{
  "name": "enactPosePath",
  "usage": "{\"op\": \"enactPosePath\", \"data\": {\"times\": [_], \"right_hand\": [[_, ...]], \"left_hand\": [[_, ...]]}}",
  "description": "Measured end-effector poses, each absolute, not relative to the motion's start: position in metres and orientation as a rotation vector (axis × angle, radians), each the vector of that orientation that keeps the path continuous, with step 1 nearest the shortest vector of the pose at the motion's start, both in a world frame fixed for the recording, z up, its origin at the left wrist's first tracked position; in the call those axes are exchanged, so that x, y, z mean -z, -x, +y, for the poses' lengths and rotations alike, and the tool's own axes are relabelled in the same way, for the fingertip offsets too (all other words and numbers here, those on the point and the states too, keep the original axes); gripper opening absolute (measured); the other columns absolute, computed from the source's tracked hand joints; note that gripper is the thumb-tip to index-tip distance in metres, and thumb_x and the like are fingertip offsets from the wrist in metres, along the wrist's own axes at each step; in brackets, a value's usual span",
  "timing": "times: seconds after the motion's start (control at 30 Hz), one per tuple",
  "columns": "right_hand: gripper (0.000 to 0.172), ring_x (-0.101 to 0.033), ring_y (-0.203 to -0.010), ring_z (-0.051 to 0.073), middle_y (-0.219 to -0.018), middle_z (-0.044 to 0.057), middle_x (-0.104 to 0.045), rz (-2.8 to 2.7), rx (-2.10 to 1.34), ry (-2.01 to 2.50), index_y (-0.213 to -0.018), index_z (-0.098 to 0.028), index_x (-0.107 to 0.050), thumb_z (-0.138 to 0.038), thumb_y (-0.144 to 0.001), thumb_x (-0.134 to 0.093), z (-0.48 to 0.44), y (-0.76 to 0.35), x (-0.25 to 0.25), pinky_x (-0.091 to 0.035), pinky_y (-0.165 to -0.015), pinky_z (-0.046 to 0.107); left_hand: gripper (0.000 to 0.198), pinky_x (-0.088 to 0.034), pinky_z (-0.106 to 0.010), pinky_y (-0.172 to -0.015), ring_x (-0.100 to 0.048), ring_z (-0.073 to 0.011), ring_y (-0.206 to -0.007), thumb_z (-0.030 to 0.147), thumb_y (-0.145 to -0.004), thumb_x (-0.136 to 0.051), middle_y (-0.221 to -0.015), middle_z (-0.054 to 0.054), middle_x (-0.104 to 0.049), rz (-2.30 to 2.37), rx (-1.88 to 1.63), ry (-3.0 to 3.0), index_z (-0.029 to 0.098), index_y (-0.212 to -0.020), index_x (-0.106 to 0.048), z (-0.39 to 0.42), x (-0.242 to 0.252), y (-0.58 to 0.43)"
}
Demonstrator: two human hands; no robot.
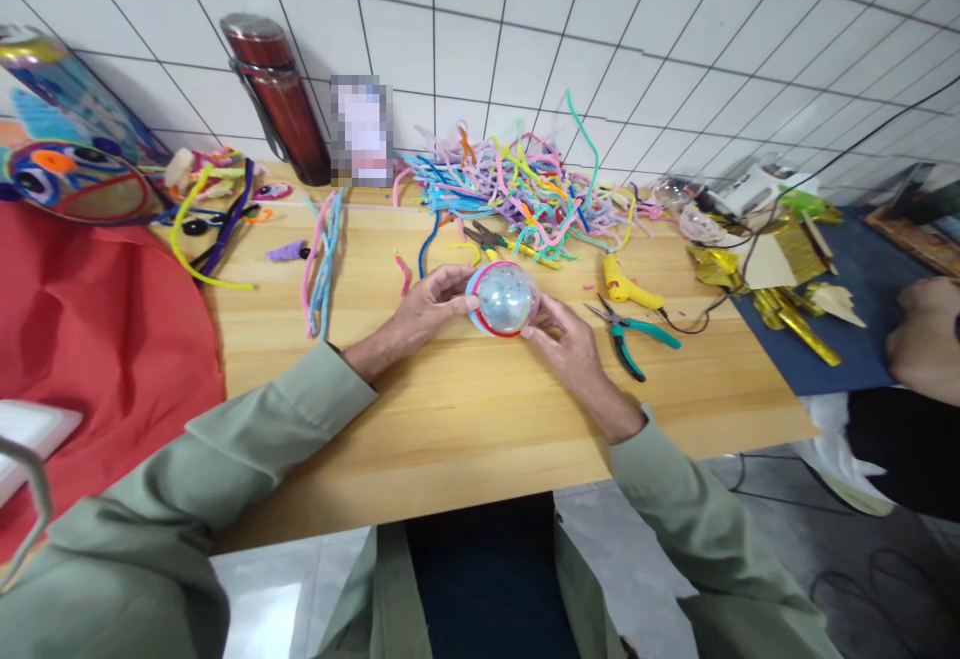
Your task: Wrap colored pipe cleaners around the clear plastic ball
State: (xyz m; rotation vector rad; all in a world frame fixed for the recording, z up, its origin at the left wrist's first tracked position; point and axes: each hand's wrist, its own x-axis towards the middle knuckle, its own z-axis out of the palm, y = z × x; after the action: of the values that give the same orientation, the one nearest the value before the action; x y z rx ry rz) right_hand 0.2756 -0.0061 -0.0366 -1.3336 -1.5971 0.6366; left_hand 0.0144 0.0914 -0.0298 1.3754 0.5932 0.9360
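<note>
White tiled wall [510, 39] backs a wooden desk [450, 429]; left hand [427, 309] and right hand [566, 339] grip opposite sides of a clear dome [506, 297] with a red-and-blue rim, over the desk's middle; step in hand appears to be adjusting that rim; next move seems to call for light, even pressure; glue gun [628, 287] and teal-handled pliers [619, 322] lie unheld, rightward.

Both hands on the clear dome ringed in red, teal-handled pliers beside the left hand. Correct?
Wrong side: head view shows the teal-handled pliers beside the right hand, not the left hand. Both hold the clear dome ringed in red.
</note>
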Motion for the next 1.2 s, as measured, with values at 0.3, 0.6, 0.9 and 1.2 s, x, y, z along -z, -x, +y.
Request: {"op": "enactPosePath", "data": {"times": [0.3, 0.6, 0.9, 1.2], "right_hand": [[0.066, -0.076, -0.112, 0.030, -0.132, 0.013, -0.077, -1.621, -0.592, 1.308, -0.151, -0.027, -0.067, -0.058, -0.095, -0.081, -0.0058, -0.2777, 0.0376, -0.065, -0.098, 0.052], [0.061, -0.076, -0.105, 0.028, -0.128, 0.012, -0.078, -1.656, -0.501, 1.286, -0.149, -0.029, -0.069, -0.056, -0.096, -0.080, -0.0084, -0.2758, 0.0304, -0.067, -0.091, 0.048], [0.060, -0.076, -0.105, 0.028, -0.132, 0.011, -0.078, -1.656, -0.494, 1.281, -0.150, -0.032, -0.069, -0.055, -0.096, -0.080, -0.0083, -0.2763, 0.0317, -0.068, -0.093, 0.050], [0.061, -0.077, -0.107, 0.028, -0.135, 0.012, -0.078, -1.655, -0.491, 1.297, -0.151, -0.030, -0.068, -0.052, -0.096, -0.081, -0.0093, -0.2762, 0.0310, -0.068, -0.092, 0.048]], "left_hand": [[0.065, -0.051, -0.054, -0.121, -0.068, -0.0351, -0.139, 0.052, -0.083, -0.094, -0.151, -0.014, -0.072, 0.591, -0.902, -1.340, 0.023, -0.137, -0.073, 0.0915, 0.0300, -0.0150], [0.065, -0.053, -0.051, -0.120, -0.067, -0.0325, -0.141, 0.053, -0.082, -0.095, -0.154, -0.010, -0.070, 0.509, -0.882, -1.248, 0.029, -0.138, -0.072, 0.0897, 0.0333, -0.0161], [0.063, -0.061, -0.049, -0.109, -0.070, -0.0349, -0.137, 0.047, -0.079, -0.098, -0.155, -0.009, -0.069, 0.493, -0.803, -1.124, 0.031, -0.136, -0.074, 0.0880, 0.0292, -0.0145], [0.065, -0.061, -0.049, -0.111, -0.069, -0.0331, -0.137, 0.045, -0.078, -0.099, -0.156, -0.010, -0.069, 0.483, -0.795, -1.082, 0.031, -0.136, -0.073, 0.0884, 0.0310, -0.0143]]}}
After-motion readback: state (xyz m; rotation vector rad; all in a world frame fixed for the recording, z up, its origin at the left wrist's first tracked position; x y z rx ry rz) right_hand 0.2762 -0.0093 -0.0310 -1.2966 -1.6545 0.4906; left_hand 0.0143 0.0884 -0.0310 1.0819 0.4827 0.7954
